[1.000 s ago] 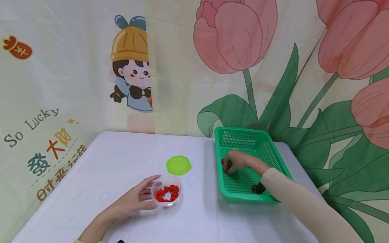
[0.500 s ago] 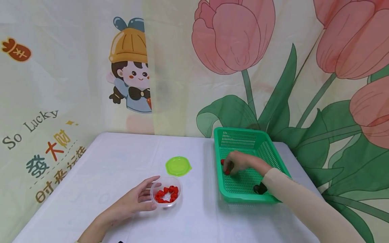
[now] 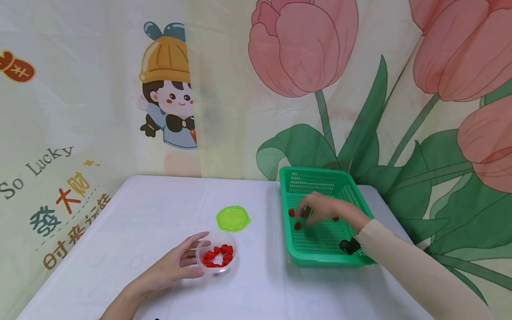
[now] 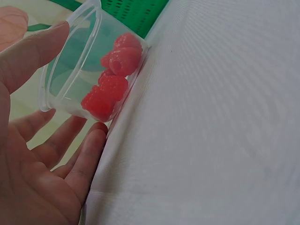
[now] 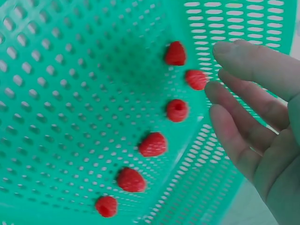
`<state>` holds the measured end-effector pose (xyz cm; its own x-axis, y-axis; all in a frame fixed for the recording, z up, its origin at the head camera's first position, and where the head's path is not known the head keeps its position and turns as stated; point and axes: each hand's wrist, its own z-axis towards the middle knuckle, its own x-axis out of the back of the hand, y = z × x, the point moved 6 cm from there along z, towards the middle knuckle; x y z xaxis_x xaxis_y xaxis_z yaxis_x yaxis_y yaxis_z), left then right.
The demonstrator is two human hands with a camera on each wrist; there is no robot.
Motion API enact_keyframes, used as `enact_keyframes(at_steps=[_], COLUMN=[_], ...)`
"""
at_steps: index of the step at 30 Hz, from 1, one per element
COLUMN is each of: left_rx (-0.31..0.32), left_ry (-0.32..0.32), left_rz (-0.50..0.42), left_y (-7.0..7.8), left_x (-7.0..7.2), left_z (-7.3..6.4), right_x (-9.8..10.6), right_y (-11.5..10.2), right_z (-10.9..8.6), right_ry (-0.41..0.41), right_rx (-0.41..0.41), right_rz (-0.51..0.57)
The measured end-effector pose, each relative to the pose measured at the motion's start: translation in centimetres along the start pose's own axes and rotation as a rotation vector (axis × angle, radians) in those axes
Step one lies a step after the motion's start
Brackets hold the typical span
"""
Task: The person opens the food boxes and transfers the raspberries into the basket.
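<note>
My left hand (image 3: 176,264) holds a small clear plastic cup (image 3: 198,258) between thumb and fingers as it stands on the table. Red raspberries (image 4: 112,89) lie in the bottom of this cup. Over to the right, my right hand (image 3: 320,208) hovers inside a green plastic basket (image 3: 332,259), its fingers apart with nothing between them. Loose raspberries (image 5: 153,144) rest on the basket floor in an uneven row, seen in the right wrist view. The nearest raspberry (image 5: 196,79) lies just beside my fingertips; whether they touch it I cannot tell.
Behind the cup, a bright green lid (image 3: 233,218) lies flat on the white-covered table (image 3: 248,289). The basket's perforated walls rise around my right hand. A printed curtain (image 3: 224,89) stands behind the table.
My right hand has come off a raspberry by the basket's left wall and shifted slightly right, its fingers spreading. More raspberries show beneath it. The left hand stays at the cup.
</note>
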<state>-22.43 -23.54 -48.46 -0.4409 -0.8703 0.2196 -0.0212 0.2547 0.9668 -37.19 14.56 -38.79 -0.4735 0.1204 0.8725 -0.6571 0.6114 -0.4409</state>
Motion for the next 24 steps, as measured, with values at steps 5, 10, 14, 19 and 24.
enact_keyframes(at_steps=[5,10,14,19,24], left_rx=[0.005,0.003,0.004,0.007,-0.003], left_ry=[0.000,-0.005,-0.004,-0.001,-0.006], left_rz=[-0.012,-0.019,-0.017,-0.003,-0.003], left_y=[0.0,0.1,0.0,-0.1,-0.1], left_x=[0.0,-0.1,-0.1,0.0,0.0], left_z=[-0.1,0.0,0.0,0.1,0.2], right_x=[1.2,2.3,2.9,2.9,2.1], right_y=[-1.3,-3.2,-5.0,-7.9,-11.3], right_z=[-0.8,-1.5,-1.8,-1.7,-0.6], right_ry=[0.045,0.097,0.137,0.158,0.148], right_rx=[0.016,0.067,0.111,0.132,0.123], right_rz=[0.004,-0.009,-0.023,0.007,0.043])
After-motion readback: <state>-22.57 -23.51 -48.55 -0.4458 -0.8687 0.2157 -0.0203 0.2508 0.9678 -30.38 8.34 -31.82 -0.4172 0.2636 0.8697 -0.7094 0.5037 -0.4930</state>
